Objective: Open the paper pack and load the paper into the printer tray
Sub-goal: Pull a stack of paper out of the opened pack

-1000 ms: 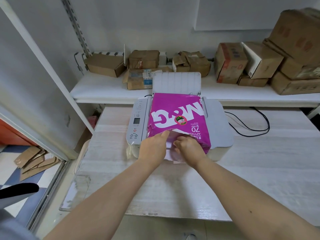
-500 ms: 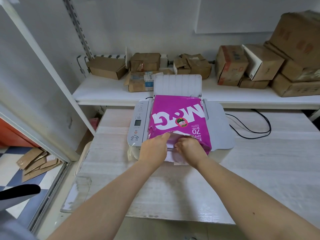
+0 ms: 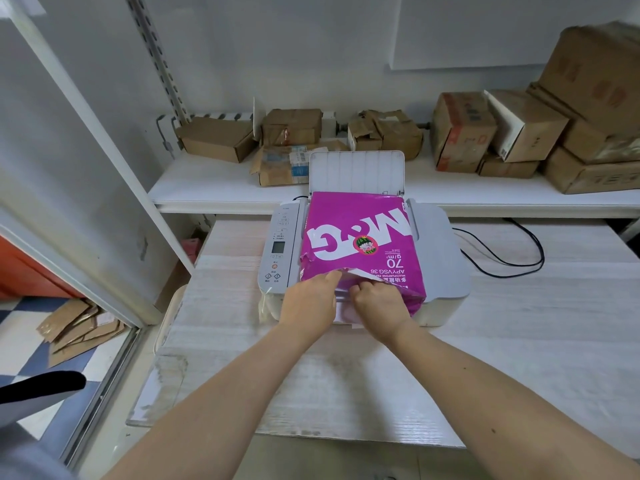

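Observation:
A magenta paper pack (image 3: 360, 244) with white lettering lies flat on top of the white printer (image 3: 440, 258). The printer's rear paper tray (image 3: 356, 171) stands raised behind the pack. My left hand (image 3: 308, 303) grips the wrapper at the pack's near end, thumb on the torn edge. My right hand (image 3: 381, 303) pinches the same torn flap right beside it. The wrapper is split at the near end, and a white inner layer shows between my hands. White paper sticks out below my hands.
The printer sits on a pale wooden table (image 3: 519, 341), its black cable (image 3: 502, 258) looping to the right. A white shelf (image 3: 214, 188) behind holds several cardboard boxes (image 3: 464, 129). A glass partition (image 3: 69, 168) stands at the left, flattened cardboard (image 3: 76, 327) on the floor beyond.
The tear at the pack's near end has widened a little as both hands pull the wrapper. The pack stays on the printer.

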A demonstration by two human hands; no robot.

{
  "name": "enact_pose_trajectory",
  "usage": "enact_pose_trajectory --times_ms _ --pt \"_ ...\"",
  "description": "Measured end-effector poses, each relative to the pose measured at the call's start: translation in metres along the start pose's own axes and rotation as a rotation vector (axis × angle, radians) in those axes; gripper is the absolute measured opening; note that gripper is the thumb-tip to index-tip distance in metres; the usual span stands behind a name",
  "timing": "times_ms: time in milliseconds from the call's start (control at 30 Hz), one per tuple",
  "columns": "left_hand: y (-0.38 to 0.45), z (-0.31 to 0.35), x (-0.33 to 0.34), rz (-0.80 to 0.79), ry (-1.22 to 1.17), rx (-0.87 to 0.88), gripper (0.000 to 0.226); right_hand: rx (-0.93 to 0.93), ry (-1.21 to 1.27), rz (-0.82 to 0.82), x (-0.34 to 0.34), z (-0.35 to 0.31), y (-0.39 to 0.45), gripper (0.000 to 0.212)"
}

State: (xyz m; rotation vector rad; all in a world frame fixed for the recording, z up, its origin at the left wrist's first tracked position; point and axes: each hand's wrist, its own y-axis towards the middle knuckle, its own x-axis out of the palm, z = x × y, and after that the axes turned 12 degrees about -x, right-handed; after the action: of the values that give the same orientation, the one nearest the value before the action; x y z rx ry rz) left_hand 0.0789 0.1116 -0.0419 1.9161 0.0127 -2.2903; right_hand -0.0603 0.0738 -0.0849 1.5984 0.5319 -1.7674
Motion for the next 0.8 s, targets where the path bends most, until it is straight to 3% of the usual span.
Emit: enact_pose_trajectory --times_ms 300,433,533,633,800 --pt "0.002 0.003 0.004 -0.043 0.07 0.064 0.04 -0.018 -0.038 0.084 -0.008 0.002 -0.015 0.028" --pt "0.001 0.007 0.001 -0.07 0.123 0.099 0.042 -0.023 -0.043 0.03 -0.009 -0.002 -0.024 0.031" --pt "-0.007 0.009 -0.001 -0.061 0.188 0.099 0.032 0.044 0.037 -0.023 -0.014 -0.005 -0.023 0.038" --pt "-0.018 0.007 -0.002 0.028 0.188 0.107 0.019 0.119 0.17 -0.031 -0.017 -0.006 -0.023 0.031" --pt "-0.017 0.005 0.018 -0.005 0.185 0.09 0.034 0.032 0.17 -0.071 -0.022 -0.002 -0.032 0.038"
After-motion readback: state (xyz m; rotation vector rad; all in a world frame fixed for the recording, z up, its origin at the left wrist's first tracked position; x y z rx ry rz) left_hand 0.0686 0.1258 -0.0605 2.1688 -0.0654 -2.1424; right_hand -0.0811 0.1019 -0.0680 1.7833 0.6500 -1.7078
